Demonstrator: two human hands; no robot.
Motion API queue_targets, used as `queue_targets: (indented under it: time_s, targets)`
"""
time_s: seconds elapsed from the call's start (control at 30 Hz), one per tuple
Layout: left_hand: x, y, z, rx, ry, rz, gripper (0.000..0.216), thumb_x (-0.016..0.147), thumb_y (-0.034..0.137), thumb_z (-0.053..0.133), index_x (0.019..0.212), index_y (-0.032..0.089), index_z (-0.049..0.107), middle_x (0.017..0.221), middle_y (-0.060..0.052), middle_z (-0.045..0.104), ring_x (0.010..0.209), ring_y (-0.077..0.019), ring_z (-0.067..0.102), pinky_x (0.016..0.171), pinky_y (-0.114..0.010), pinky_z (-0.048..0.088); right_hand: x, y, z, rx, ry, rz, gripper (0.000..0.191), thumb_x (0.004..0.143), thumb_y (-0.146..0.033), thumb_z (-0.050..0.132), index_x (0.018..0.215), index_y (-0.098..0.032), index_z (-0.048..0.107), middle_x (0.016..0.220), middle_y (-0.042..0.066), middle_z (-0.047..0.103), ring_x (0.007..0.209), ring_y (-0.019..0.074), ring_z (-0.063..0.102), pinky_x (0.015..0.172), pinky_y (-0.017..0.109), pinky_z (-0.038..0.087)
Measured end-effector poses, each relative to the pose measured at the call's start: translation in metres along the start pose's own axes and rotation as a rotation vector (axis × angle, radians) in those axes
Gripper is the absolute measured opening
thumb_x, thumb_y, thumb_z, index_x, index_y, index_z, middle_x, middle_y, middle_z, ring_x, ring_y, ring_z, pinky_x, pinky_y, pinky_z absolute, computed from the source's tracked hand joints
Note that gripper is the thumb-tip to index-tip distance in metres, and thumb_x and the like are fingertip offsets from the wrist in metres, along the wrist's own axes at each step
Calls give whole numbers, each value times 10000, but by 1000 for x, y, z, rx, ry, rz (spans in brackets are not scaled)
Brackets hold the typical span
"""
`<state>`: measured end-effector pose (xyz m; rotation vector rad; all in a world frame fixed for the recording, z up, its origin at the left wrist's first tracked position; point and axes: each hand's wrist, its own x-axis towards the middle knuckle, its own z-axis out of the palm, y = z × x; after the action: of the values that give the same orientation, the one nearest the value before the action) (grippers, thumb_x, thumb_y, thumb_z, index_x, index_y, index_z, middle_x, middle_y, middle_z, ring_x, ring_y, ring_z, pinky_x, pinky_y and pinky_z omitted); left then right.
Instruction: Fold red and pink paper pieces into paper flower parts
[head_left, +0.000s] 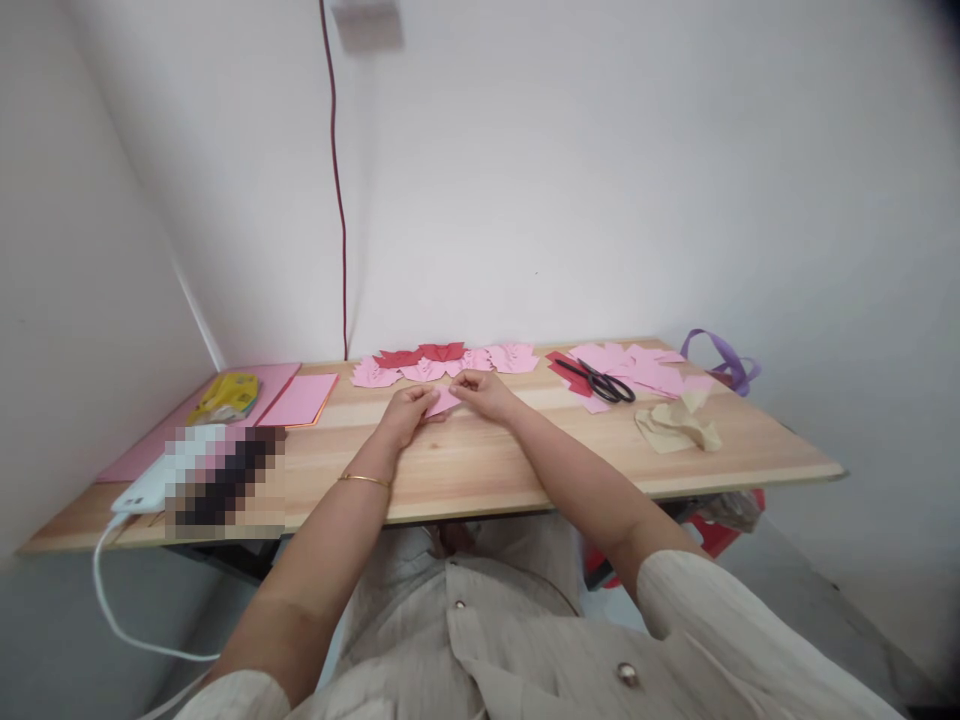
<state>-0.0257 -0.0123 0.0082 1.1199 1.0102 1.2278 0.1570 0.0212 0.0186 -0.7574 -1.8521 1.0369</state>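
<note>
Between my two hands is a small piece of pink paper point(442, 402), held just above the wooden table. My left hand point(409, 412) pinches its left side between thumb and fingers. At the upper right corner of the paper, the fingertips of my right hand point(484, 393) are closed on it. Just beyond my hands lies a row of cut paper shapes, pink ones point(514, 358) and red ones point(442, 352), with jagged edges. The fingers partly cover the held paper, so its full outline is hidden.
Black-handled scissors point(600, 382) rest on pink paper scraps point(656, 370) at the right. Nearer is a crumpled beige paper point(679, 425); a purple ribbon point(724, 360) loops behind. At left are pink sheets point(300, 398), a yellow packet point(225, 397) and a white device point(161, 475) with a cable.
</note>
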Motion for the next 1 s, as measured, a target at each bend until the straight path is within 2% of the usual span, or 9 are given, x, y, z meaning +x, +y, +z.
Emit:
queue_targets:
  time_s: [0.13,0.33,0.43,0.53,0.8,0.9,1.0]
  targets:
    - [-3,1,3,80,19,9,293,632,334,767,816,129,668,713,-31,666,625,-159,653,581,-282,554,0,-1,1,-14,-3,1,253,742,-410,608,772,-159,601,699,-11,543,642,108,441,621,240,357]
    - [-4,0,6,185,-32,53,317,627,369,776,823,131,701,722,-57,692,646,-174,667,579,-265,534,-2,-3,3,2,-22,-43,217,759,-378,601,777,-162,608,729,0,557,669,114,458,636,240,366]
    - [-2,-3,4,200,-16,36,331,632,389,775,811,124,688,631,-63,672,574,-160,645,526,-244,505,-1,-3,2,25,29,-58,228,771,-395,593,791,-168,601,727,-4,547,660,112,448,636,241,365]
    - [-1,-5,3,212,2,57,331,638,405,770,776,119,674,570,-61,651,502,-135,605,490,-229,478,0,-2,1,26,23,-46,246,768,-414,598,790,-169,601,719,-8,544,652,111,445,640,245,366]
    - [-5,3,6,154,-41,80,363,606,341,790,865,111,681,637,-34,669,554,-128,616,599,-268,524,1,-1,-2,67,57,-75,253,763,-424,615,783,-172,612,763,14,573,716,127,483,683,252,394]
    - [-5,5,7,128,-11,100,433,578,316,801,940,111,679,651,-21,664,562,-127,612,619,-287,531,2,1,-4,103,110,-80,256,771,-430,613,786,-174,606,773,11,576,734,125,490,711,253,399]
    - [-4,6,7,124,53,160,423,571,337,803,906,112,676,659,-22,654,557,-129,604,598,-297,529,3,3,-5,137,142,-94,249,771,-423,618,780,-174,602,764,2,570,725,118,491,721,254,395]
